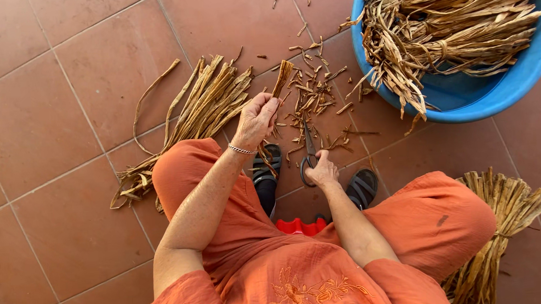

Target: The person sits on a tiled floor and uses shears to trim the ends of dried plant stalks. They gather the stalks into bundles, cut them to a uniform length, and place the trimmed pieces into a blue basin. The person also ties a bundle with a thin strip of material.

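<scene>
A: Fronds, dried and tan, lie as a loose flat pile (188, 119) on the terracotta tile floor (40, 121) at left of centre, fanning down toward the lower left. What does the left hand (255, 119) hold?

B: A small tuft of dried leaf strips (281, 78), just above frame centre. Its fingers are curled shut around the tuft's lower end, and the strips stand up and to the right out of the fist. A thin bracelet (242, 150) circles the wrist.

A: And the right hand (322, 171)?

B: Just right of centre and lower. Its fingers are threaded through the handles of dark scissors (309, 150), blades pointing up the frame; whether the blades are parted cannot be told. Cut leaf scraps (314, 94) litter the tiles above them.

A: Which step does that suggest?

B: Trimming, apparently: the tuft's ends look about to be clipped. A cut would call for bringing tuft and blades together, since they are near but apart.

A: Further right?

B: A blue plastic basin (496, 97) at upper right holds tied bundles of leaves (455, 25); another tied bundle (497, 232) lies at lower right beside the orange-clad knee.
</scene>
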